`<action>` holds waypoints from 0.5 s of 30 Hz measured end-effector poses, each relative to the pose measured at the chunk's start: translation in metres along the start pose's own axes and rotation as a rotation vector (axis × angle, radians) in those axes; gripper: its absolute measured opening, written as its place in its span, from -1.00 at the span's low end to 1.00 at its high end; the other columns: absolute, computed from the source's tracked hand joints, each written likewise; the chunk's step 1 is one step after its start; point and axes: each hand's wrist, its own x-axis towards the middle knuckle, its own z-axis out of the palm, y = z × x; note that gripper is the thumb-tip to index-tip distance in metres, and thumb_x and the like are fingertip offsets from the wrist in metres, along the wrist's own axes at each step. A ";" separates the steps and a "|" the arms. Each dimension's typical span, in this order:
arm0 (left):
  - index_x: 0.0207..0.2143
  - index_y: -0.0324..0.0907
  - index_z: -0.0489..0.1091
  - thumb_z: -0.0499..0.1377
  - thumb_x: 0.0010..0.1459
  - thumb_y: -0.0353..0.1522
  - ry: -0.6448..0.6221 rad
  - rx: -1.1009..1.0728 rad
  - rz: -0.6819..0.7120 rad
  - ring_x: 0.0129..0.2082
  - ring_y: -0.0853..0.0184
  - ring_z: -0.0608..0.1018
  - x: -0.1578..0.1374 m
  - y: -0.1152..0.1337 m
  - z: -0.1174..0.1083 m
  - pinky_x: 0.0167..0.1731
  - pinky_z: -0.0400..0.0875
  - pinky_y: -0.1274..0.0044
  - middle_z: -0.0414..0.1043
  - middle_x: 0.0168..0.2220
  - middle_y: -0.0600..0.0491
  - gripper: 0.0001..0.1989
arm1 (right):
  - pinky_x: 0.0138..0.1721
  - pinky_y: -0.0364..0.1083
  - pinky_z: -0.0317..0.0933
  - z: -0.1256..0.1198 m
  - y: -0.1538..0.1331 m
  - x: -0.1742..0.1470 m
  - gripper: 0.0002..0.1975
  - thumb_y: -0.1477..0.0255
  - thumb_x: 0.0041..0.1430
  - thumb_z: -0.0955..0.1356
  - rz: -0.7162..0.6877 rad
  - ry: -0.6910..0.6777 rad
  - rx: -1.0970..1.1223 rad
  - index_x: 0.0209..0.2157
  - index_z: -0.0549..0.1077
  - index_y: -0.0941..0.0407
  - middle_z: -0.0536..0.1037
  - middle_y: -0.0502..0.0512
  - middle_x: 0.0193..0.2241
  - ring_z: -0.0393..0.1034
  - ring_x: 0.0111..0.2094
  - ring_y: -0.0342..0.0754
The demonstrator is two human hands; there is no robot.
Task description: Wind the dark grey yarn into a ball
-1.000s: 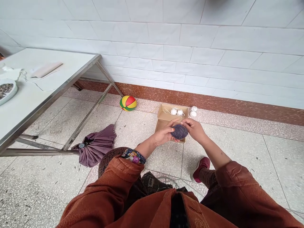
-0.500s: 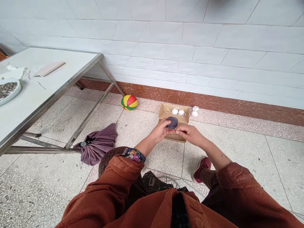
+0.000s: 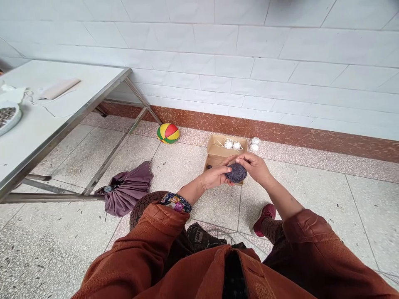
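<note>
My left hand [image 3: 215, 175] is closed around a dark purple-grey ball of yarn [image 3: 236, 173], its thumb on top and fingers underneath. Against the ball's upper right side is my right hand [image 3: 254, 165], with thumb and fingertips pinched on the yarn; the strand itself is too fine to make out. Below and behind both hands lies an open cardboard box [image 3: 215, 161], partly covered by them. Its raised far part holds two white balls of yarn [image 3: 232, 144] with loose ends. A small dark piece shows in the near part.
Two more white yarn balls [image 3: 254, 144] sit right of the box, by the wall. A colourful ball [image 3: 168, 133] rests near the leg of a metal-framed table [image 3: 93, 74] at left. A folded purple umbrella [image 3: 127, 189] lies on the floor.
The yarn ball has turned and shifted slightly right and down in my left hand. My right hand has moved from the ball's lower right up over its upper right side.
</note>
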 end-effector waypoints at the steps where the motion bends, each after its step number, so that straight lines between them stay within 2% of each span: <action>1: 0.38 0.04 0.12 0.24 0.14 -0.25 -0.017 -0.034 0.010 -0.31 0.33 0.59 0.000 0.001 0.001 -0.33 0.46 0.47 0.45 0.10 -0.12 -0.24 | -0.15 -0.02 0.31 0.000 0.001 0.000 -0.80 0.27 0.26 0.37 0.029 0.008 0.017 -0.36 0.56 0.06 0.61 0.06 -0.35 0.47 -0.29 -0.02; 5: 0.37 0.06 0.17 0.27 0.13 -0.24 -0.041 -0.099 0.038 -0.26 0.29 0.61 -0.002 0.004 0.004 -0.29 0.47 0.43 0.43 0.14 -0.12 -0.24 | -0.14 -0.03 0.29 0.000 0.001 0.001 -0.78 0.24 0.24 0.36 0.087 0.011 0.072 -0.36 0.54 0.07 0.60 0.03 -0.36 0.45 -0.29 -0.03; 9: 0.34 0.04 0.21 0.32 0.10 -0.25 -0.045 -0.077 0.054 -0.31 0.33 0.60 -0.005 0.007 0.007 -0.29 0.44 0.46 0.48 0.06 -0.10 -0.24 | -0.23 -0.07 0.26 0.000 0.003 0.002 -0.76 0.24 0.27 0.33 0.120 -0.009 0.033 -0.38 0.51 0.08 0.56 0.01 -0.42 0.40 -0.36 -0.05; 12: 0.28 -0.03 0.28 0.34 0.08 -0.25 -0.037 -0.086 0.077 -0.34 0.34 0.59 -0.007 0.009 0.007 -0.28 0.43 0.45 0.50 0.02 -0.11 -0.29 | -0.28 -0.08 0.26 0.003 0.007 -0.001 -0.80 0.35 0.29 0.29 0.129 -0.057 -0.056 -0.37 0.51 0.09 0.55 0.01 -0.43 0.41 -0.37 -0.05; 15: 0.22 -0.08 0.32 0.32 0.08 -0.26 0.010 -0.140 0.113 -0.31 0.30 0.60 -0.007 0.011 0.004 -0.26 0.44 0.43 0.53 -0.01 -0.11 -0.36 | -0.21 -0.06 0.29 0.010 0.011 -0.003 -0.81 0.51 0.24 0.28 0.114 -0.109 -0.176 -0.26 0.54 0.10 0.60 0.06 -0.34 0.47 -0.29 -0.01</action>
